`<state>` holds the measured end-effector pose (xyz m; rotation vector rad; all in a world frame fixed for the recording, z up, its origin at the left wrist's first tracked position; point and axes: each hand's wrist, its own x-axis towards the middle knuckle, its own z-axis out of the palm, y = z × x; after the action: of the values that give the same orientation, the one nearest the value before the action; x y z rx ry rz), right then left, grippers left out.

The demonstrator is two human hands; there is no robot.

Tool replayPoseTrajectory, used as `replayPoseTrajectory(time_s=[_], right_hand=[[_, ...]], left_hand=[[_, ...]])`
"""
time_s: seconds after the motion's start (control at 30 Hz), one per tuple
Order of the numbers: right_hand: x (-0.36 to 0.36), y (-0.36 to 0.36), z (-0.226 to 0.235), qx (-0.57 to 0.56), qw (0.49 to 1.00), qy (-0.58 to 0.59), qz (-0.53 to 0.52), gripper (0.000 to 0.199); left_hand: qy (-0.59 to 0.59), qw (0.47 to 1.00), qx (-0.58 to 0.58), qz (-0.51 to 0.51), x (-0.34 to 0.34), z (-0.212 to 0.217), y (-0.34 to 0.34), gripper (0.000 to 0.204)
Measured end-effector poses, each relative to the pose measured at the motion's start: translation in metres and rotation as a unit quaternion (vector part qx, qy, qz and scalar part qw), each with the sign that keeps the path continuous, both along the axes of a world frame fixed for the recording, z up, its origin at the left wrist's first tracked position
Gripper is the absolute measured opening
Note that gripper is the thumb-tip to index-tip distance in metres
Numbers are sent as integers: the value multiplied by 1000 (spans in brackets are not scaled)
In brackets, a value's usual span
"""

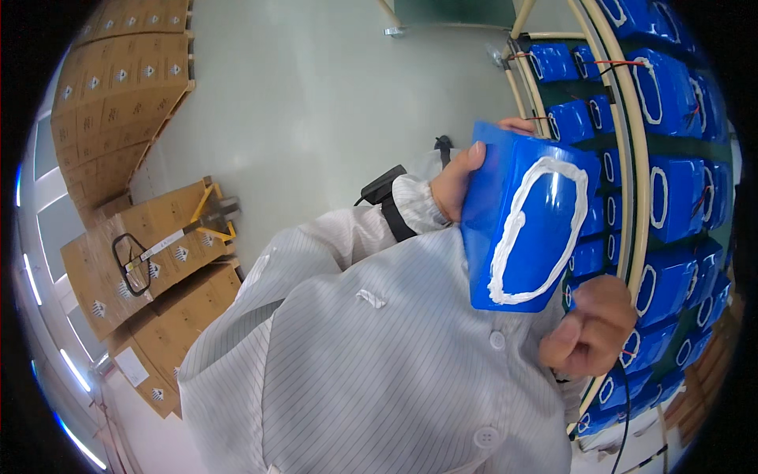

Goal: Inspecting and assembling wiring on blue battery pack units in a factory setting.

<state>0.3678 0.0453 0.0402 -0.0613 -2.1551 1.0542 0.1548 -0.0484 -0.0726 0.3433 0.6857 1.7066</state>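
Observation:
A blue shrink-wrapped battery pack (505,182) is held up in front of my chest, tilted. A thick white ring of paste, roughly oval, runs round the pack's broad face. My left hand (456,180) grips the upper left end, its thumb on the near side and fingertips showing past the far edge. Just below the pack's lower right corner is my right hand (591,328), fingers curled in. Whatever those curled fingers may hold is hidden, and I cannot tell whether they touch the pack.
To the right, a beige tube rack (638,166) carries several similar blue packs (675,197) with white rings, some trailing wires. On the left, cardboard cartons (118,83) are stacked on pallets beside a pallet jack handle (134,265). A dark green surface (454,11) lies at the top.

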Motion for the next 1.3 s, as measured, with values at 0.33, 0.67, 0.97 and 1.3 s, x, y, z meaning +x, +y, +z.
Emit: replayPoseTrajectory(time_s=[0.33, 0.67, 0.97, 1.3], right_hand=[[-30, -13, -5, -195, 959, -80, -192, 71], [-29, -17, -12, -242, 950, -167, -107, 73], [-32, -15, -11, -273, 944, -156, -99, 66], [-32, -20, -18, -315, 936, -110, -112, 54]], left_hand=[[-20, 998, 48, -48, -3, -3, 2, 94], [-46, 997, 40, -43, 1, -2, 1, 104], [-55, 996, 62, -46, -2, -9, 1, 91], [-42, 998, 29, -44, -6, -4, 3, 96]])
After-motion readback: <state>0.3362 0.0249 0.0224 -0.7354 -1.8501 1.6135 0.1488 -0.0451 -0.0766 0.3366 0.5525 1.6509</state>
